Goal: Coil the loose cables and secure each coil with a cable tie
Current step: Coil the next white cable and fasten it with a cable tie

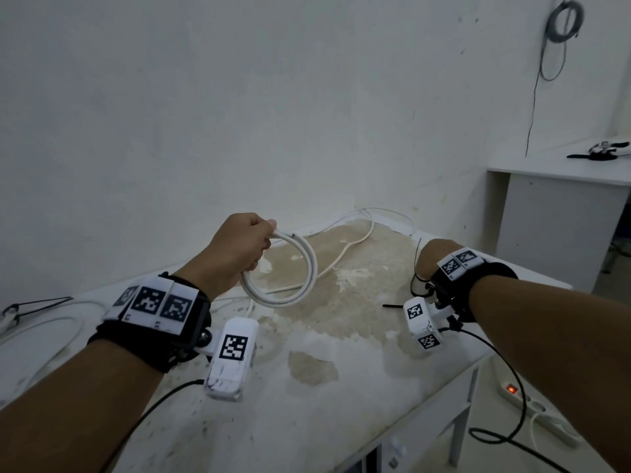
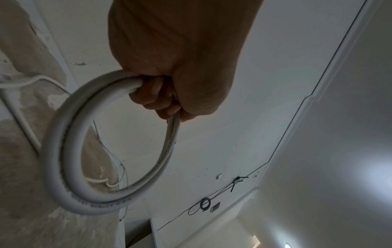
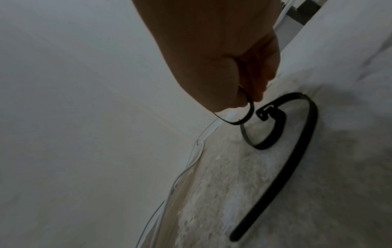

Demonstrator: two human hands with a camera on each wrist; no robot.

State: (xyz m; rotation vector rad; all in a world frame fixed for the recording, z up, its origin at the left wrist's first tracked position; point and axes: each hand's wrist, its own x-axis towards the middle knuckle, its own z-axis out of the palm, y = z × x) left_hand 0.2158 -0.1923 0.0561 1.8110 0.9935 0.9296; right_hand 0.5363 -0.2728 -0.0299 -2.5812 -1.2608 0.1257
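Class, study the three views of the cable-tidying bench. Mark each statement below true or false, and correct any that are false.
1. The left hand grips a coil of white cable. True.
2. A black tie is already fastened round that coil. False: no tie shows on the coil.
3. The right hand pinches a black cable tie. True.
4. The coil lies flat on the table. False: it is held up above the table.
5. A power strip with a lit red switch lies on the floor to the right. True.

Two hands (image 1: 239, 249) (image 1: 431, 259), one white cable coil (image 1: 300, 268), two black cable ties (image 3: 297, 151) (image 1: 13, 310), one table (image 1: 307, 404)
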